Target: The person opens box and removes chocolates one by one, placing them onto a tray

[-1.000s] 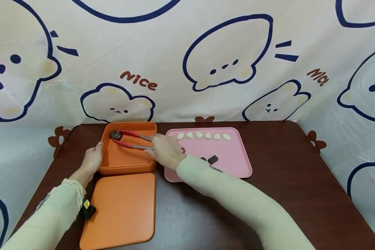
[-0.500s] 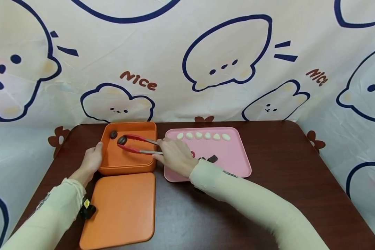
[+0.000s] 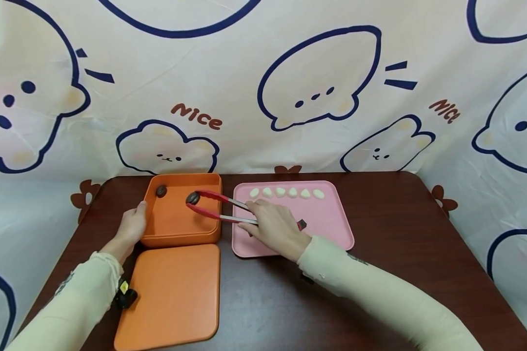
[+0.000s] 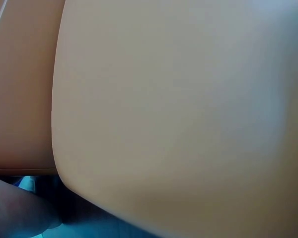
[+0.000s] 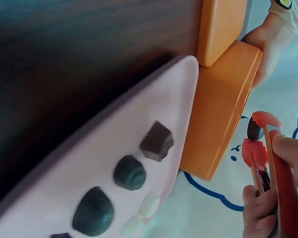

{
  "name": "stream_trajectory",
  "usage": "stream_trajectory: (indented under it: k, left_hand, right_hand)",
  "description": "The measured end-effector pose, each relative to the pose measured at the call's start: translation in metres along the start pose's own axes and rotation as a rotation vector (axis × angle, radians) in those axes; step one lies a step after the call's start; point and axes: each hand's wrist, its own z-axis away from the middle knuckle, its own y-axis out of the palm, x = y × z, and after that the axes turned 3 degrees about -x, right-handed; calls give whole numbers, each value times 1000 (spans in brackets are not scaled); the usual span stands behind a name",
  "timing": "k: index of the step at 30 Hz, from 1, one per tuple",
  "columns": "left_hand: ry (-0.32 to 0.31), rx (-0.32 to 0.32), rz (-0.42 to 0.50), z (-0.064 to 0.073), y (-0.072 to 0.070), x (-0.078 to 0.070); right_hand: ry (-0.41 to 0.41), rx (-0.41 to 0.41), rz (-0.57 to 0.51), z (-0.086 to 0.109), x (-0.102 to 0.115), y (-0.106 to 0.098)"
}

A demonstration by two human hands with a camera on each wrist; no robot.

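Observation:
My right hand (image 3: pixel 276 229) grips a pair of red-tipped metal tongs (image 3: pixel 238 220), which reach left over the orange box (image 3: pixel 175 239). Pinched between the tips is a dark brown chocolate (image 3: pixel 193 198), above the right part of the box. A second dark chocolate (image 3: pixel 161 191) lies in the box's far left corner. My left hand (image 3: pixel 129 229) holds the box at its left wall. Below my right hand lies the pink tray (image 3: pixel 334 229), with several white pieces (image 3: pixel 293 192) in a row along its far side. Several dark chocolates (image 5: pixel 130 172) on it show in the right wrist view.
The flat orange lid (image 3: pixel 171 292) lies just in front of the box, and fills most of the left wrist view. A dark brown table (image 3: pixel 399 243) carries everything, with a printed white cloth (image 3: pixel 237 73) standing behind it.
The tongs have moved right and slightly toward me, carrying a chocolate from the box's far left corner, where another chocolate now shows. My left hand keeps its hold on the box.

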Motion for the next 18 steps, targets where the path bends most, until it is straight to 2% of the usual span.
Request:
stream_trajectory:
  k: [9, 18]
  left_hand:
    - [1, 6, 2, 1, 0, 1]
    - [0, 12, 7, 0, -1, 0]
  right_hand:
    - [70, -40, -63, 23, -21, -2]
    - [89, -71, -63, 43, -38, -15]
